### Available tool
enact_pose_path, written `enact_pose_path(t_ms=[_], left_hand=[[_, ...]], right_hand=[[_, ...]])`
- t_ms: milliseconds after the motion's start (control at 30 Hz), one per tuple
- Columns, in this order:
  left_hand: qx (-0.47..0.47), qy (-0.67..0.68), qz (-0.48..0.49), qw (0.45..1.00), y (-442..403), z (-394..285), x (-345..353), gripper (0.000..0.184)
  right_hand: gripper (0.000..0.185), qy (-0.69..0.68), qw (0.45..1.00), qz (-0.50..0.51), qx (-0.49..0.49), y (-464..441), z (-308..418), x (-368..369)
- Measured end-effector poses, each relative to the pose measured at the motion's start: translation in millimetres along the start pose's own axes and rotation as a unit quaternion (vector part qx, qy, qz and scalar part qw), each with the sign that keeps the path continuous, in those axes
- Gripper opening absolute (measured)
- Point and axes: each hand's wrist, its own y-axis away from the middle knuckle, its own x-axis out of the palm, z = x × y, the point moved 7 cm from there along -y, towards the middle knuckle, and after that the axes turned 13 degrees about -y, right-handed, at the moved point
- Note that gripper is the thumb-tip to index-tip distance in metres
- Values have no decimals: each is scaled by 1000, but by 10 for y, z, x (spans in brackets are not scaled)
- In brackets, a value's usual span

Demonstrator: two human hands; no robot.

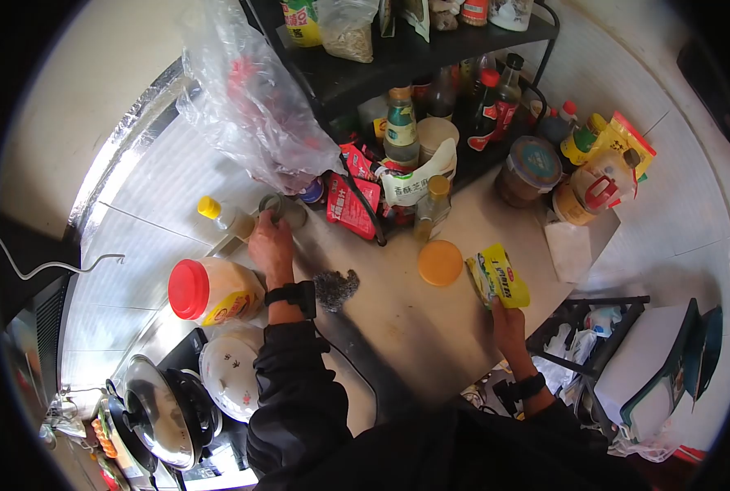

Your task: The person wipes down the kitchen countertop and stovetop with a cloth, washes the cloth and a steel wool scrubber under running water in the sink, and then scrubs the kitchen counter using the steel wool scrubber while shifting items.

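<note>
My left hand (271,248) reaches forward at the back left of the counter. Its fingers are closed at the rim of a small glass jar (291,214); the fingertips are partly hidden. Close by on its left are a bottle with a yellow cap (229,218) and a big jar with a red lid (226,292). In my right hand (509,329) is a yellow-green packet (498,276), pinched at its lower edge over the counter's right side. Just left of the packet lies an orange round lid (440,263).
A dark scouring pad (335,290) lies on the counter (406,327). Behind it stands a black rack (348,78) with bottles and sauce packets, a plastic bag (254,98) hanging from it. A lidded pan (164,417) is at the lower left, a dark lidded jar (529,173) at the back right.
</note>
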Motion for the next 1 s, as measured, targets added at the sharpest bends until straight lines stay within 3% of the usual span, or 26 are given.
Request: enact_pose_path(t_ms=[200, 300, 400, 500, 600, 700, 800, 933, 1000], left_hand=[[-12, 47, -3, 999, -46, -252, -158, 47], [41, 107, -107, 988, -163, -547, -370, 54], [97, 180, -155, 967, -406, -606, -103, 54], [53, 285, -117, 950, -554, -497, 263, 50], [-3, 218, -45, 975, -720, -452, 534, 46], [-31, 409, -8, 912, -642, -424, 569, 44], [75, 293, -117, 946, -578, -511, 304, 44], [68, 282, -115, 950, -492, -540, 101, 44], [124, 281, -154, 939, -460, -492, 135, 45]], right_hand=[[39, -24, 1000, -9, -8, 10, -38, -49], [39, -14, 1000, -4, -22, 34, 33, -41], [38, -6, 1000, -3, -2, 56, 106, -58], [37, -25, 1000, -16, -11, 50, 42, -40], [36, -34, 999, -15, -9, 69, 44, -27], [36, -14, 1000, -12, 6, 78, 108, -50], [36, -28, 999, -20, -3, 92, 131, -29], [35, -41, 999, -2, 11, 84, 107, 14], [35, -39, 999, 7, 17, 86, 77, -5]])
